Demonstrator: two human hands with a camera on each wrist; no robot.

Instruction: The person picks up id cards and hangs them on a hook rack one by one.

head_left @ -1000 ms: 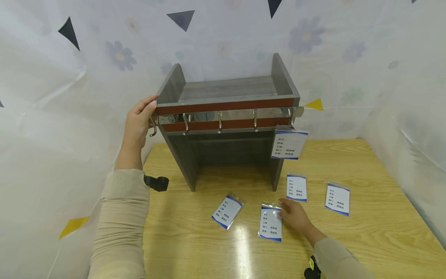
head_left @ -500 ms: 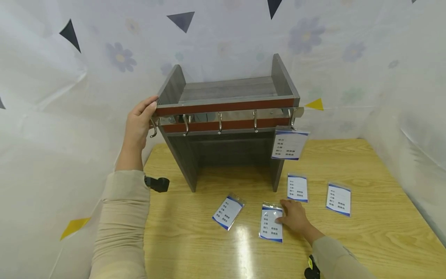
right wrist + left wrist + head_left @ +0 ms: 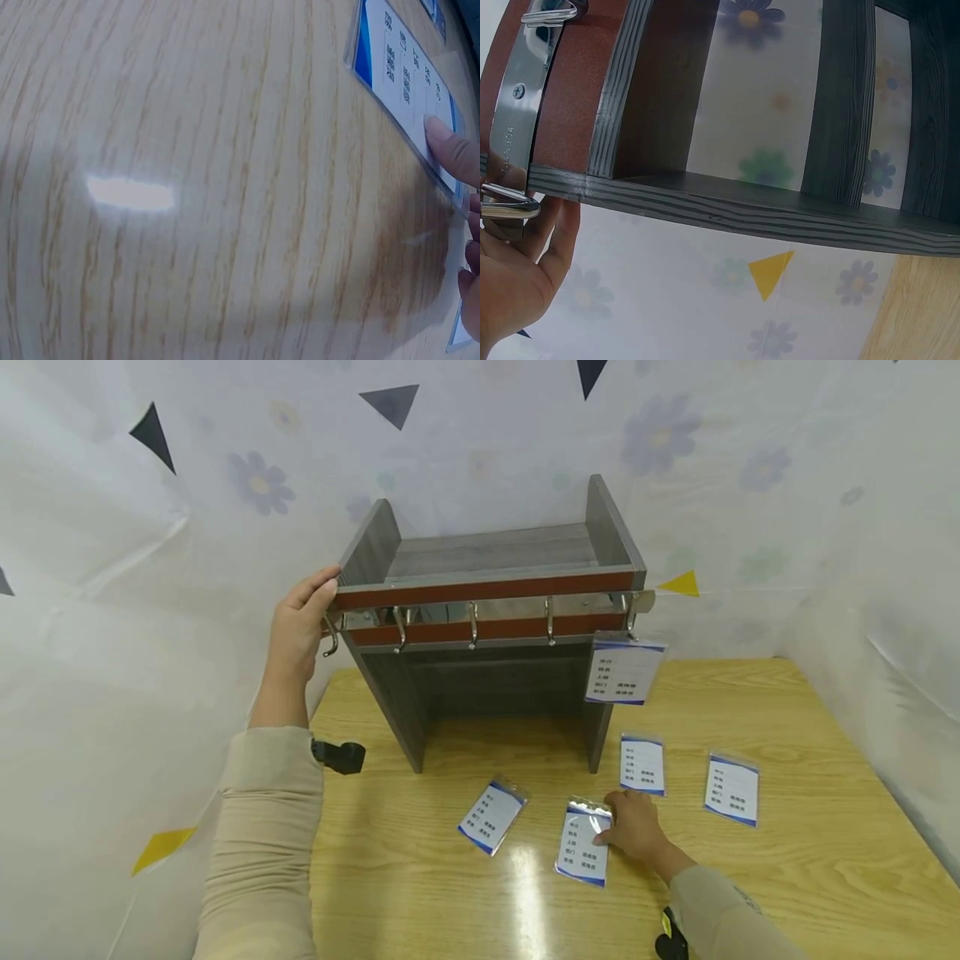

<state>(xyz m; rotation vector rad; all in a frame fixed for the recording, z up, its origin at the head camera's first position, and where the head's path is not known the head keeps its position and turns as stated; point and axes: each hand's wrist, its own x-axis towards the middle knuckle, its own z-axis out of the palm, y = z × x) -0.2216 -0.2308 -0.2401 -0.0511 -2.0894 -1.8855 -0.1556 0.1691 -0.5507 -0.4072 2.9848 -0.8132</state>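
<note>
A grey wooden shelf stands on the table, with a metal strip of several hooks along its front. My left hand grips its upper left front corner; in the left wrist view, fingers reach behind the edge by the end hook. On the table, my right hand pinches the upper right edge of a clear-sleeved ID badge. The right wrist view has the thumb on the badge's face and the other fingers at its edge, partly out of frame. Another ID badge hangs from the rightmost hook.
Several more ID badges lie on the wooden table: one tilted badge to the left, one badge just behind my right hand, one badge farther right. A patterned white sheet hangs behind and at both sides.
My right hand has closed its thumb and fingers on the badge's edge, and the badge has turned slightly. My left hand stays on the shelf corner.
</note>
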